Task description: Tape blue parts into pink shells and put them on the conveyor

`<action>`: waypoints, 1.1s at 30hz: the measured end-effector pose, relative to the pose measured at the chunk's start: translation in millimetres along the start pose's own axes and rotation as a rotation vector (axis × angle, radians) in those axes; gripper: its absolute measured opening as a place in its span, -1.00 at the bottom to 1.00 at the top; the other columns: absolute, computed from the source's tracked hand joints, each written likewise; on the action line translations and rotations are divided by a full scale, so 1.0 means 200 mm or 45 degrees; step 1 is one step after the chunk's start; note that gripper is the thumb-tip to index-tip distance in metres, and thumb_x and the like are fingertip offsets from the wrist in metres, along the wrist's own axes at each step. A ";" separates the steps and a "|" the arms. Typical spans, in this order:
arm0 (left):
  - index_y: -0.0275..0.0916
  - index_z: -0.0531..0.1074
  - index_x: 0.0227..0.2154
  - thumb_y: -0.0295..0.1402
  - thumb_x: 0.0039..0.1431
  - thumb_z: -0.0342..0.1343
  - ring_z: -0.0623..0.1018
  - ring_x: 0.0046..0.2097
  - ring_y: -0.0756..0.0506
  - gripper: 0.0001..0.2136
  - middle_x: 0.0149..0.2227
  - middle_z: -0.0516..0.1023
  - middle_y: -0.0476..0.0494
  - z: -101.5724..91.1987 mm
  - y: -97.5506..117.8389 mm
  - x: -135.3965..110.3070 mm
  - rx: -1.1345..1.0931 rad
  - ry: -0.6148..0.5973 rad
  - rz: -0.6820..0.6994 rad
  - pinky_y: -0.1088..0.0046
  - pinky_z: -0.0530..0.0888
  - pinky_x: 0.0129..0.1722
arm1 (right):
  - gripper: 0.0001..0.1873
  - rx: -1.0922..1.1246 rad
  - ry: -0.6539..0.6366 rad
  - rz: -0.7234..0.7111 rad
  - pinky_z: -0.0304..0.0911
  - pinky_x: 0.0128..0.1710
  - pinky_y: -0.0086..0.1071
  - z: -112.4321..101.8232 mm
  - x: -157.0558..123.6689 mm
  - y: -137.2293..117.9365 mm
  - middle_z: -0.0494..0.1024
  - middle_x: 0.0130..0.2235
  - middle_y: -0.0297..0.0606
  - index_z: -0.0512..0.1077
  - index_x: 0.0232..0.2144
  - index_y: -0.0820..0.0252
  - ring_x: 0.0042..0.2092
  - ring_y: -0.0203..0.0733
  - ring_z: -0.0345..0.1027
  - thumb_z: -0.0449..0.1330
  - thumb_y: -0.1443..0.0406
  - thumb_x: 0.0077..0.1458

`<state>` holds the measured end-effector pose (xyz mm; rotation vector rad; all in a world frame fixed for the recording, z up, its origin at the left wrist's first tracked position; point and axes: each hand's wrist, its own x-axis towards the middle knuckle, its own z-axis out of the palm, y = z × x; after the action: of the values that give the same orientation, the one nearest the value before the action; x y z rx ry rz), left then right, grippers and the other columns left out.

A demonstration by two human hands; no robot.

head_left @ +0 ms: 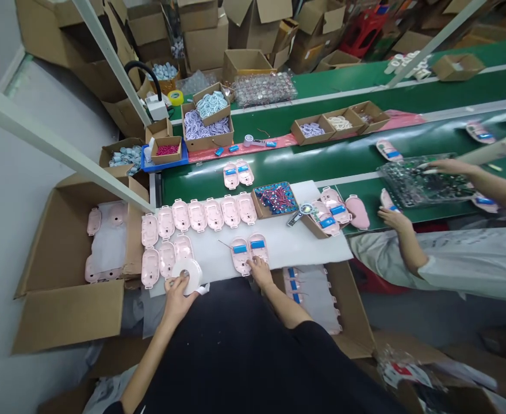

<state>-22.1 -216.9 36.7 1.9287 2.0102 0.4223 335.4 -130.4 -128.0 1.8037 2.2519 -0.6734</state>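
My left hand (176, 294) is closed around a white roll of tape (188, 275) at the near edge of a white sheet (287, 241). My right hand (260, 269) rests with its fingertips pressed on the near ends of two pink plastic shells with blue batteries (248, 252). A row of empty pink shells (199, 215) lies along the sheet's far side, and three more pink shells (165, 261) sit beside the tape roll.
An open carton (58, 253) with pink shells stands at left, another carton (348, 310) at right. A small box of blue batteries (274, 198) sits on the sheet. A co-worker's hands (393, 218) work at a tray of circuit boards (425, 181) on the green conveyor (348, 155).
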 end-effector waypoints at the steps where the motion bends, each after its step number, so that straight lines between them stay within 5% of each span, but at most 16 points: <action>1: -0.25 0.60 -0.04 -0.22 0.11 0.28 0.46 0.03 -0.34 -0.63 -0.02 0.63 -0.30 0.00 -0.01 0.00 0.001 0.010 0.003 0.04 0.37 0.13 | -0.50 0.017 0.001 -0.023 0.14 0.10 -0.22 -0.02 0.01 0.01 0.40 0.19 -0.03 0.45 0.16 0.05 0.10 0.00 0.26 0.05 0.46 0.23; 8: -0.23 0.61 -0.03 -0.20 0.10 0.28 0.47 0.01 -0.32 -0.62 -0.01 0.63 -0.28 0.03 -0.04 -0.01 -0.010 0.051 -0.026 0.05 0.41 0.10 | -0.50 0.153 0.058 -0.137 0.20 0.13 -0.29 -0.28 0.02 0.08 0.50 0.15 -0.09 0.47 0.15 0.10 0.11 -0.06 0.34 0.03 0.44 0.22; 16: -0.24 0.61 -0.02 -0.23 0.07 0.30 0.47 0.02 -0.32 -0.60 0.05 0.61 -0.30 0.12 0.01 0.04 -0.054 0.073 -0.129 0.04 0.40 0.14 | -0.65 0.147 -0.121 -0.415 0.30 -0.04 -0.36 -1.01 0.28 0.08 0.65 -0.07 -0.04 0.59 0.00 0.20 -0.08 -0.07 0.53 0.09 0.37 0.28; 21: -0.26 0.60 -0.01 -0.23 0.08 0.27 0.46 0.05 -0.34 -0.59 0.15 0.57 -0.30 0.16 0.06 0.05 -0.051 0.082 -0.293 0.00 0.39 0.15 | -0.79 0.053 -0.224 -0.575 0.26 -0.23 -0.43 -1.47 0.66 -0.03 0.69 -0.27 -0.11 0.64 -0.25 0.23 -0.22 -0.09 0.55 0.18 0.32 0.25; 26: -0.23 0.62 -0.02 -0.18 0.08 0.22 0.48 0.04 -0.34 -0.59 0.14 0.58 -0.30 0.19 0.13 -0.01 -0.044 0.067 -0.533 -0.01 0.41 0.14 | -0.72 -0.008 -0.048 -0.684 0.28 -0.12 -0.41 -1.74 1.24 -0.22 0.68 -0.12 -0.10 0.61 -0.05 0.22 -0.11 -0.08 0.53 0.14 0.34 0.28; 30: -0.25 0.66 -0.10 -0.12 0.01 0.20 0.51 0.04 -0.39 -0.56 0.08 0.63 -0.32 0.25 0.18 -0.13 -0.037 0.065 -0.725 -0.05 0.41 0.14 | -0.62 -0.130 0.148 -0.666 0.26 0.06 -0.32 -1.76 1.74 -0.38 0.60 0.01 0.00 0.52 0.09 0.24 0.03 -0.02 0.45 0.03 0.38 0.35; 33: -0.17 0.67 -0.15 -0.06 0.00 0.17 0.55 0.04 -0.39 -0.58 0.09 0.63 -0.25 0.31 0.23 -0.24 -0.039 0.029 -0.843 -0.05 0.44 0.13 | -0.55 -0.176 0.169 -0.600 0.21 0.15 -0.25 -1.61 1.99 -0.44 0.47 0.15 0.05 0.43 0.20 0.23 0.18 0.01 0.31 -0.05 0.43 0.37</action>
<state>47.1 -264.3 1.8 1.1328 2.4701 0.2946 197.0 349.5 12.7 1.2960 2.7686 -0.4587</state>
